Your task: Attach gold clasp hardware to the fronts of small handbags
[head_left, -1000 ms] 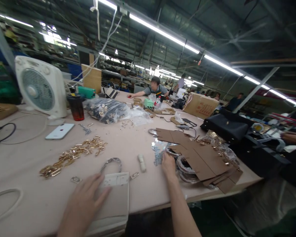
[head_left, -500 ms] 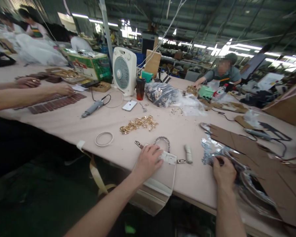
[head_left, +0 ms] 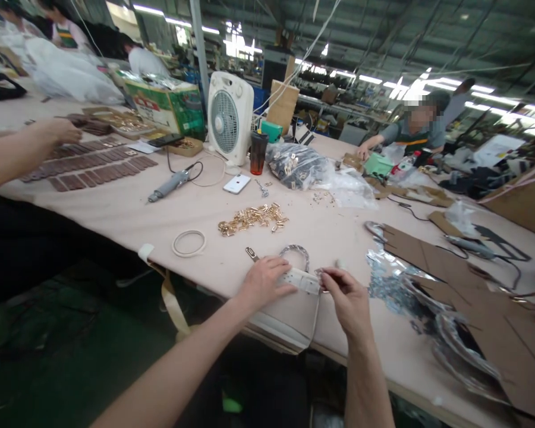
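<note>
A pale beige leather handbag panel [head_left: 285, 315] lies at the table's near edge, with a white metal-trimmed strip [head_left: 301, 280] along its top. My left hand [head_left: 263, 284] presses down on that strip's left end. My right hand [head_left: 343, 298] pinches a small metal fitting [head_left: 322, 280] right at the strip's right end. A looped grey handle [head_left: 296, 255] rises behind the bag, and a small metal clasp [head_left: 251, 254] lies beyond my left hand.
A heap of gold metal fittings [head_left: 252, 219] and a white cord ring [head_left: 188, 243] lie nearby. Cardboard patterns [head_left: 446, 267] and a foil bag [head_left: 383, 267] lie to the right. A co-worker's hand [head_left: 53, 131] works over dark leather strips [head_left: 93, 172] at the left.
My right hand has moved left from the foil bag to the handbag and now pinches the metal fitting that lay beside it. My view has swung left since the oldest frame.
</note>
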A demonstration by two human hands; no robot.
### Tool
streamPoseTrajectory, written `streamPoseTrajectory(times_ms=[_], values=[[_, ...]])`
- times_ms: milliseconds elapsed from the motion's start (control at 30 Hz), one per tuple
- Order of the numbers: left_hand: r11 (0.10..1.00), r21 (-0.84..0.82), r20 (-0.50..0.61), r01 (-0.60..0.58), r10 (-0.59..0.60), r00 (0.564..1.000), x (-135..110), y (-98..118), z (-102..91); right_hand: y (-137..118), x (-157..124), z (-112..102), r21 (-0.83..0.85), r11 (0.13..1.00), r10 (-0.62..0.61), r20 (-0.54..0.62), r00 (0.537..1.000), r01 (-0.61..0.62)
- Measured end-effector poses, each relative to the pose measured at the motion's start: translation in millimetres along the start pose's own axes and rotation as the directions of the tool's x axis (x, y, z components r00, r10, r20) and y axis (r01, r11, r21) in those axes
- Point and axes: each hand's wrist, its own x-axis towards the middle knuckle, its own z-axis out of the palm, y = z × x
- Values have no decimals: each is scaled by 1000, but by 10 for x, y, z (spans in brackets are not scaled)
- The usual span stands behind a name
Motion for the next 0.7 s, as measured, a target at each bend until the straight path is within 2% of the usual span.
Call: streamPoseTrajectory(times_ms=[67,133,200,433,700], values=[[999,34,-21,28,-27,999,-20,-8,-12,-93,36,194,-52,997,-54,155,987,63],[998,42,-34,42,-41,999,-33,-5,-16,-124,85,322,-120,982,-115,226,967,145],[999,33,-40,42,-41,998,-38,-3,-15,-105,129,392,-185,968,-123,238,963,170],[998,11,-71,58,-58,996,-44,-9,5,49,216,472,-257,961,-19,302,953,101],[998,-1,-78,63,-63,995,-59,-12,-6,62,291,556,-370,918,-24,314,949,145]])
